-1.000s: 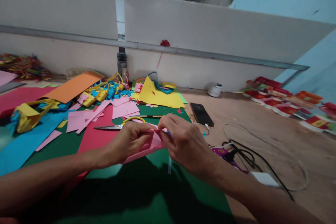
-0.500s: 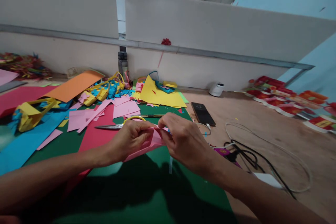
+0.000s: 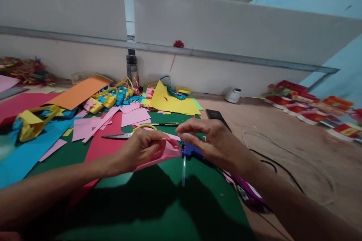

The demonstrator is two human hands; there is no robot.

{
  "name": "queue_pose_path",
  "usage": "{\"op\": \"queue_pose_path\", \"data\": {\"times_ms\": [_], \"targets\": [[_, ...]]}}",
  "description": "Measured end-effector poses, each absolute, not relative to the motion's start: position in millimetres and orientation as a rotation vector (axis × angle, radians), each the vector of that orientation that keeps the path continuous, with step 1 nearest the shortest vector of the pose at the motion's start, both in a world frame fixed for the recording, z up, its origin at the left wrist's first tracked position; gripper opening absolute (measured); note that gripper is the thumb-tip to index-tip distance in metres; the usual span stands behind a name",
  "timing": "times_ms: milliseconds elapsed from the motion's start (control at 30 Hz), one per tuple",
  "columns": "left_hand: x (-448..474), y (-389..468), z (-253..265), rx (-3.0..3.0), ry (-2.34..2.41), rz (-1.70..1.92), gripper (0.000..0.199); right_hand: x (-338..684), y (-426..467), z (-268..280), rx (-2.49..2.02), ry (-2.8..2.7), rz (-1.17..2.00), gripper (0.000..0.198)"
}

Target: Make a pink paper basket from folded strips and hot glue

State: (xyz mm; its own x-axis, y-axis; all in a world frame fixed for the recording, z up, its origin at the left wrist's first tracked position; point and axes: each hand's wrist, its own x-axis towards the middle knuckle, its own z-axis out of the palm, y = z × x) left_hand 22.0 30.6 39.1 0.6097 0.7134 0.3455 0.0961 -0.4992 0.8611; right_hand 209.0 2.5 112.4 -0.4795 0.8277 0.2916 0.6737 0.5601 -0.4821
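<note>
My left hand (image 3: 143, 150) is closed on a folded piece of pink paper (image 3: 172, 151), pinching its upper edge over the green mat (image 3: 141, 203). My right hand (image 3: 207, 139) is apart from the paper, with thumb and fingers spread. Just below its fingers lies a blue glue gun (image 3: 191, 151), partly hidden by the hand, with a clear glue stick (image 3: 183, 171) poking out toward me. Scissors (image 3: 118, 136) with yellow handles rest behind my left hand, on red paper (image 3: 97, 150).
Pink paper pieces (image 3: 135, 115), yellow sheets (image 3: 172, 101) and small blue-and-yellow paper baskets (image 3: 109, 99) lie farther back. A phone (image 3: 216, 116) and a white cable (image 3: 271, 143) are on the table at right. A bottle (image 3: 131, 67) stands by the wall.
My right hand has let go of the pink paper and moved right, its fingers opening. The glue gun now shows below it. My left hand has stayed in place with the paper.
</note>
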Motion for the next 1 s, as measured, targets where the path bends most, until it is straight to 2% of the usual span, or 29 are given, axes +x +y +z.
{"op": "queue_pose_path", "data": {"times_ms": [233,533,1000], "targets": [[23,32,38,1.985,0.615,0.913,0.026,207,13,104,-1.283,-2.291,0.735,0.013],[23,31,39,2.021,0.681,0.941,0.028,205,15,103,-1.307,-2.249,0.771,0.01],[20,33,33,2.122,0.682,0.925,0.03,208,13,103,-1.198,-2.321,0.705,0.016]]}}
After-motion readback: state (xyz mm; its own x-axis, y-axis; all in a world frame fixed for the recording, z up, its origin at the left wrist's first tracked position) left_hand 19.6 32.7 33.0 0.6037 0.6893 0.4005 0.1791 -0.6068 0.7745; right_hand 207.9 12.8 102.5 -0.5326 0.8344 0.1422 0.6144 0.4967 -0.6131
